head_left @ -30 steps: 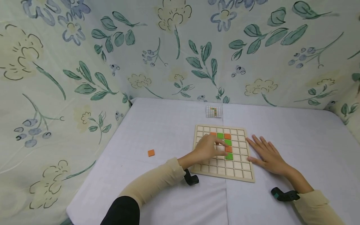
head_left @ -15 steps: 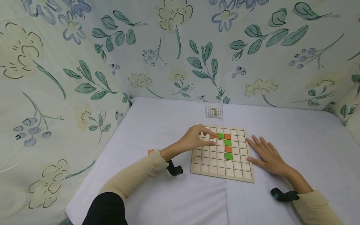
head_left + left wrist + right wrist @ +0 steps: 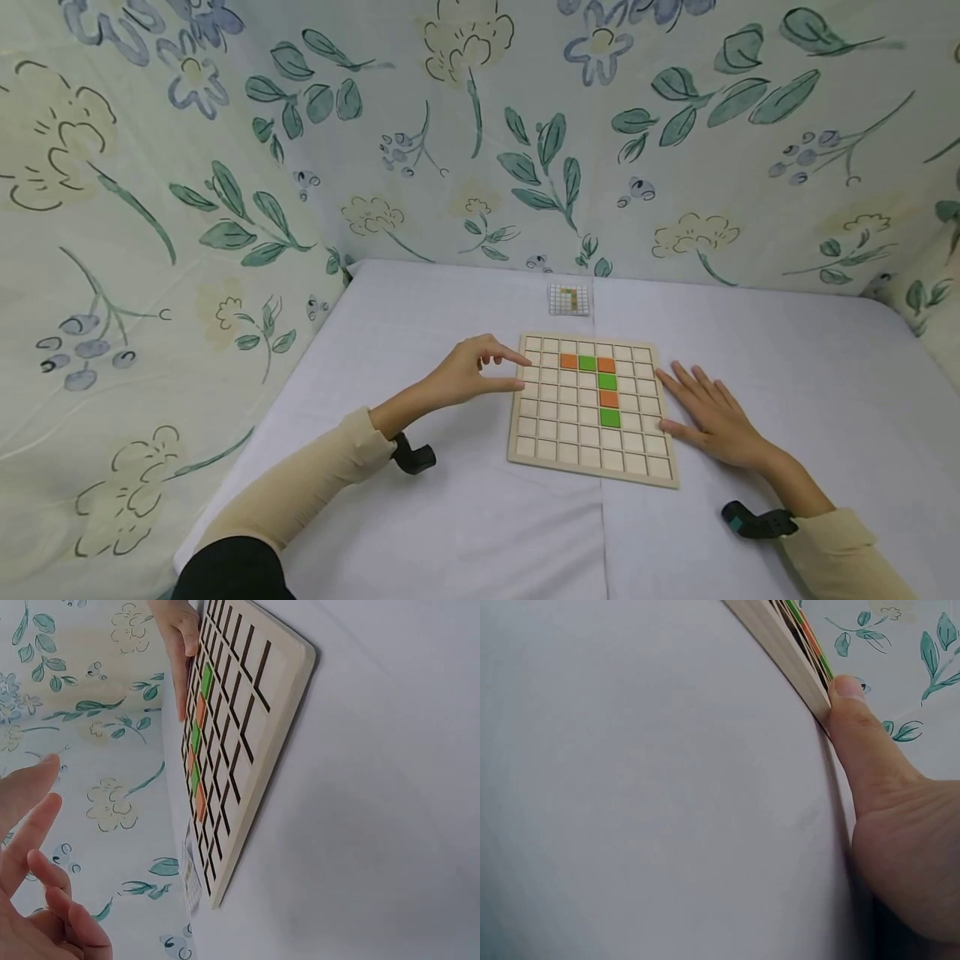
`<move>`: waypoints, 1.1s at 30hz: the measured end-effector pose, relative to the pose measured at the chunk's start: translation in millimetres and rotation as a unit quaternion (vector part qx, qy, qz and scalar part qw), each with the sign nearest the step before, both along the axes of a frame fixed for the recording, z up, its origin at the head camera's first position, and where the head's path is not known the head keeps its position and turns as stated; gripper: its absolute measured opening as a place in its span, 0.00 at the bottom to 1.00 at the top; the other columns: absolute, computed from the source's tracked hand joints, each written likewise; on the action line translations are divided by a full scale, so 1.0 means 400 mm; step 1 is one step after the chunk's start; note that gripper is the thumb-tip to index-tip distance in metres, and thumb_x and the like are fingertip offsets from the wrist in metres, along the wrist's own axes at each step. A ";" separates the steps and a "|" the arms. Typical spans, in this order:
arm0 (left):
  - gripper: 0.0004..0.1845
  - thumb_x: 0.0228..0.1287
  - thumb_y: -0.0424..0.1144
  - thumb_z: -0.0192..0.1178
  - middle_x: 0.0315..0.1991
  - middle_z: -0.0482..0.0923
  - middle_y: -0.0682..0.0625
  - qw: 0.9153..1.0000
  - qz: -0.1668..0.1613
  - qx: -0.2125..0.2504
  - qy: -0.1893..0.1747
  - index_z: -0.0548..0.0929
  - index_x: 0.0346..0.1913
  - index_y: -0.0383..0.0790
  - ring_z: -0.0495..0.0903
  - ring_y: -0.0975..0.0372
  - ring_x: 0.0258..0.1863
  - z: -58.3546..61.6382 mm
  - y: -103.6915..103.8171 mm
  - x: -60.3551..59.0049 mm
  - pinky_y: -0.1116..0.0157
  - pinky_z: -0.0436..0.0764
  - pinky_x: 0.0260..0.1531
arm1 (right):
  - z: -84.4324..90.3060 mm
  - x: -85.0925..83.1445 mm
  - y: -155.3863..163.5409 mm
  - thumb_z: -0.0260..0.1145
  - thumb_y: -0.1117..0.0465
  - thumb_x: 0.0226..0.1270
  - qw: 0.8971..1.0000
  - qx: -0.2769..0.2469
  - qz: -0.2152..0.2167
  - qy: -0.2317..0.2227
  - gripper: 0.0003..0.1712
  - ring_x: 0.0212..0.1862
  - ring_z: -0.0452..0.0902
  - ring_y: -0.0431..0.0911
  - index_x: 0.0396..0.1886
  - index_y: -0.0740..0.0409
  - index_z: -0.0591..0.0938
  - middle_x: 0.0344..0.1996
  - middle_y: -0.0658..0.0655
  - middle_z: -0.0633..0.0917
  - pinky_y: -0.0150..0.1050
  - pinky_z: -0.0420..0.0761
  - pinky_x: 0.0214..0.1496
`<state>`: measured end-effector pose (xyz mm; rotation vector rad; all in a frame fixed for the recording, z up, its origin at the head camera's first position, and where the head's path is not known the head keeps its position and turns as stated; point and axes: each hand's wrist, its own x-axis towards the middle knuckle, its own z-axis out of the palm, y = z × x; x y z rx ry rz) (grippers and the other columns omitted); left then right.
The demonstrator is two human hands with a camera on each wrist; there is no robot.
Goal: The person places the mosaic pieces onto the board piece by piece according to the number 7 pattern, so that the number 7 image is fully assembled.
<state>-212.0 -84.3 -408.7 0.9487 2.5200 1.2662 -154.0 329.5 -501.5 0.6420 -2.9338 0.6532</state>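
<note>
Between placements, I judge — my left hand (image 3: 468,373) empty, loosely curled beside the square wooden grid board (image 3: 592,454); my right hand (image 3: 712,414) flat, thumb against the board's edge. Next: another tile.

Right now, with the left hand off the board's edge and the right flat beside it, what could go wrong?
The left hand hovers by the wooden grid board with loosely curled fingers; a sweep might nudge the board, since only the right hand, its thumb against the side, steadies it. A knock could also unseat the orange and green tiles. The small pattern card lies far back, easily misread.
</note>
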 end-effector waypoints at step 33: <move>0.21 0.55 0.47 0.76 0.39 0.75 0.40 0.991 0.107 -0.022 -0.080 0.88 0.53 0.48 0.66 0.51 0.39 -0.112 -0.346 0.017 0.60 0.65 0.34 | -0.003 -0.005 0.001 0.65 0.46 0.70 1.000 0.000 -0.003 -0.008 0.48 0.77 0.33 0.67 0.81 0.52 0.51 0.77 0.69 0.49 0.64 0.29 0.71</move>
